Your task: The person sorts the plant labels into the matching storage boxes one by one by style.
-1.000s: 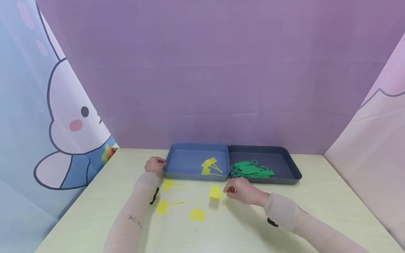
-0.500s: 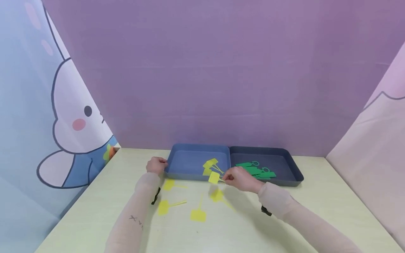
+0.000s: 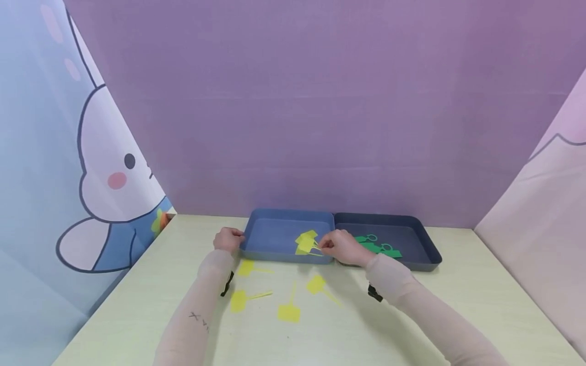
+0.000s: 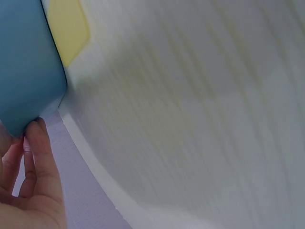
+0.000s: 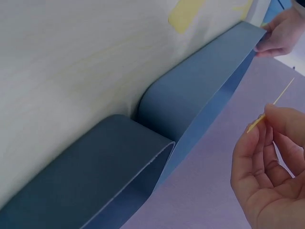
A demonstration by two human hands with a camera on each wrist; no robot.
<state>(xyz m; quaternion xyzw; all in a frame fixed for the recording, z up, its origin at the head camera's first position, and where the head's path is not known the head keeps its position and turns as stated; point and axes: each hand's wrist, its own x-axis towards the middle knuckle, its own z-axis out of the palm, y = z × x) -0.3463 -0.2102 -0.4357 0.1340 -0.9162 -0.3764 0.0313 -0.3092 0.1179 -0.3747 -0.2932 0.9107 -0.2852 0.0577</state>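
Yellow, flat and square-headed: pinches the held tag (image 3: 305, 245) by its thin stem, between thumb and fingertip of the right hand (image 3: 341, 247). Holds it over the right end of the blue tray (image 3: 270, 234), overlapping a small pile of yellow tags (image 3: 311, 234) in the head view; cannot tell whether touching them. In the right wrist view, appears edge-on as a thin line. With the left hand (image 3: 229, 239), grips the left edge of the blue tray between thumb and fingers. Has four loose tags (image 3: 289, 312), also yellow, lying apart on the pale table (image 3: 458, 295) in front of the blue tray: at left, one close to its wall with stem pointing right, and below, one with doubled-looking stem pointing right; then one with stem pointing away from the person; and, nearest the right hand, one with stem slanting toward the near right. To the right, touching the blue tray, has a dark tray (image 3: 414, 265) with overlapping green tags (image 3: 372, 247) inside, ring-ended, partly hidden by the right hand. Wears pale sleeves (image 3: 183, 325) and a black strap (image 3: 227, 283) at each wrist.
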